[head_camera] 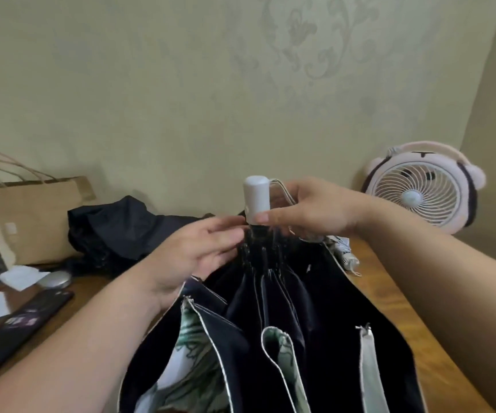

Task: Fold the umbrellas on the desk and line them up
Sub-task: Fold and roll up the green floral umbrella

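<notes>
Head view: our dark umbrella (pixel 285 323), collapsed but unrolled, stands over the worktop (pixel 389 281); black umbrella (pixel 115 231) behind, unfolded; small umbrella (pixel 345 253) right, folded. Our right hand (pixel 309 210) pinches the white handle (pixel 256 198); left fingers (pixel 225 234), nearly straight, touch the ribs (pixel 258 253).

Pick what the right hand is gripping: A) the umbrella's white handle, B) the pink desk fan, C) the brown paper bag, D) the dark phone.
A: the right hand curls thumb and fingers round the white handle, held upright above the dark canopy.
</notes>
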`<state>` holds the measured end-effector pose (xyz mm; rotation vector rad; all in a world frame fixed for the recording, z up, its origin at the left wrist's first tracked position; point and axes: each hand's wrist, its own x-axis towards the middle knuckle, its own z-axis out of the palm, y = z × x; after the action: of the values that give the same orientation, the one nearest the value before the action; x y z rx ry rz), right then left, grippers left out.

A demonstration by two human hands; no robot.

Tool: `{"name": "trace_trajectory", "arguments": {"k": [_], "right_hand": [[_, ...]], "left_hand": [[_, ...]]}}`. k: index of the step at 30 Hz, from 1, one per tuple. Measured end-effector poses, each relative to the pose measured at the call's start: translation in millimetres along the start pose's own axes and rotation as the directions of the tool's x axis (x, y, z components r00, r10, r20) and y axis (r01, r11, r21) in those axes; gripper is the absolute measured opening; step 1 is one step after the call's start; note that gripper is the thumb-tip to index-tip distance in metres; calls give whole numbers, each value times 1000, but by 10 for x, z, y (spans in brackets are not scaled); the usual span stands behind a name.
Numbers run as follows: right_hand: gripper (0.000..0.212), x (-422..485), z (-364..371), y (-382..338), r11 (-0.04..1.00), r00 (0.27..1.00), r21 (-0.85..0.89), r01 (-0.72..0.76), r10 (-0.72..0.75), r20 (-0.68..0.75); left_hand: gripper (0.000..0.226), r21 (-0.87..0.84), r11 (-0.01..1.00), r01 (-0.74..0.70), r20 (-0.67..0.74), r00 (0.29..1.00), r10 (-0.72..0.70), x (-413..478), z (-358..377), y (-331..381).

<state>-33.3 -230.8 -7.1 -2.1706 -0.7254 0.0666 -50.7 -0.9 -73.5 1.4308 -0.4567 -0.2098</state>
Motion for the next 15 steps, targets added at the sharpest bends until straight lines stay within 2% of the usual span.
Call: {"name": "trace_trajectory", "arguments": {"k": [1,2,3,5,8,9,11,12,13,15], "right_hand": [[10,-6,8,-2,1000,1000,-21,0,-1,-28],[11,-8,21,9,999,998,-37,-2,0,-56],[13,-12,40,16,999,996,-45,-12,8,-88],[17,-30,41,36,996,987,-83,-29,15,-163],[26,-94,23,67,990,973,-125,-61,31,-229],[27,-118,19,85,990,969,-122,-64,32,-246],[24,-163,12,133,993,955,-97,-67,35,-293],[21,-179,8,160,995,949,-82,-64,35,-313],[20,-185,3,191,996,944,-63,-65,41,-328],[18,-175,-10,253,998,937,-4,-65,59,-343]], "left_hand": [[51,-129,991,-24,-81,997,14,33,30,-26],[52,-188,981,-56,-146,989,29,73,62,-56],[58,-179,981,-72,-148,988,46,107,103,-72],[66,-44,997,-67,-4,998,67,133,204,-81],[73,119,993,3,213,977,-28,167,153,-54],[76,84,996,17,275,961,-40,183,82,-60],[78,-128,990,52,425,905,7,162,-19,-85],[79,-179,982,51,437,899,33,141,-57,-108],[81,-145,989,3,405,913,57,134,-88,-125],[79,126,981,-150,218,968,120,129,-86,-176]]}}
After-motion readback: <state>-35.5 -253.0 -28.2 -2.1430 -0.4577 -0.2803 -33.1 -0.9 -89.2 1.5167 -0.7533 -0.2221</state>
